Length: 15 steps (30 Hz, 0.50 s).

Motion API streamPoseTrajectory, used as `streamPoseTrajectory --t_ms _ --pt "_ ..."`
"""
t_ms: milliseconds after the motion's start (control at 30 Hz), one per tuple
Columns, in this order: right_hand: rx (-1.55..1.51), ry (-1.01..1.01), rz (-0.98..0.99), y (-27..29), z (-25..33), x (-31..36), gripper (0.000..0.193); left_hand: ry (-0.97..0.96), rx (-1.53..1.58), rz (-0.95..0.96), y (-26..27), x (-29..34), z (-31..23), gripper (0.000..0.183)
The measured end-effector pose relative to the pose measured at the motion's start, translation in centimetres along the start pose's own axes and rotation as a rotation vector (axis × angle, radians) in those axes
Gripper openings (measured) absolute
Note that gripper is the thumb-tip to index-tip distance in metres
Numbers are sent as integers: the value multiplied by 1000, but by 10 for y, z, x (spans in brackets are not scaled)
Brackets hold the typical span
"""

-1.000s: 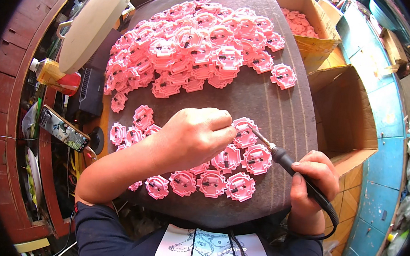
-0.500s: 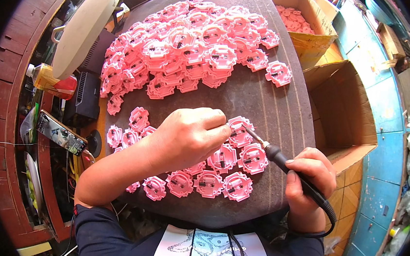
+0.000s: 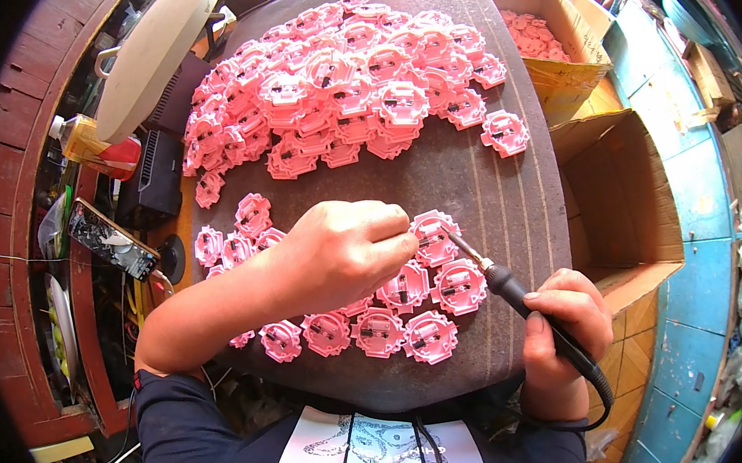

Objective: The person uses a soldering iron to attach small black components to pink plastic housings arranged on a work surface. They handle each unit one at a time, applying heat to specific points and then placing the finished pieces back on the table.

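My right hand [image 3: 568, 324] grips the dark handle of a soldering iron [image 3: 508, 284]. The iron's metal tip reaches over a round pink plastic part [image 3: 435, 238] with small dark pieces in it. Just left of that part, my left hand [image 3: 357, 243] is closed in a pinch; what its fingertips hold, if anything, is too small to make out. More pink parts lie in rows around and beneath the left forearm, among them one [image 3: 459, 287] below the iron's tip and another [image 3: 430, 337] nearer me. The left hand and forearm hide some of them.
A large heap of similar pink parts [image 3: 349, 84] covers the far side of the dark table [image 3: 480, 197]. To the right stand an open cardboard box [image 3: 612, 200] and another box [image 3: 570, 77] containing pink pieces. At left are a phone [image 3: 112, 240] and a bottle [image 3: 96, 147]. Someone's hands show at the far edge.
My right hand and the soldering iron have shifted very slightly to the right. My left hand stays pinched in almost the same place.
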State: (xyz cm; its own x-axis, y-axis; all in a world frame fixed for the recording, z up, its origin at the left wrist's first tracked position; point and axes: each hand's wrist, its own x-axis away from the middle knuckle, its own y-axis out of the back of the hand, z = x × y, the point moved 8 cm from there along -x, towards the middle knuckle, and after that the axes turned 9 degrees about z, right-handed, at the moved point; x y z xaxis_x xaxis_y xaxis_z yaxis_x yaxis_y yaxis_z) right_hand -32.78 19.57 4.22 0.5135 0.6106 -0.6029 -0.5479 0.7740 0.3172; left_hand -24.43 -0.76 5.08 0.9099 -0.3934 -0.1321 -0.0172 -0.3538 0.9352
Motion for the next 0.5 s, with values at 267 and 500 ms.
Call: streamPoseTrajectory --t_ms 267,500 --pt "-19 18 -4 0 0 1 27 -37 0 -78 -1 -1 -3 17" --pt "2 27 -5 0 0 1 27 -28 0 18 -5 -2 -2 21"
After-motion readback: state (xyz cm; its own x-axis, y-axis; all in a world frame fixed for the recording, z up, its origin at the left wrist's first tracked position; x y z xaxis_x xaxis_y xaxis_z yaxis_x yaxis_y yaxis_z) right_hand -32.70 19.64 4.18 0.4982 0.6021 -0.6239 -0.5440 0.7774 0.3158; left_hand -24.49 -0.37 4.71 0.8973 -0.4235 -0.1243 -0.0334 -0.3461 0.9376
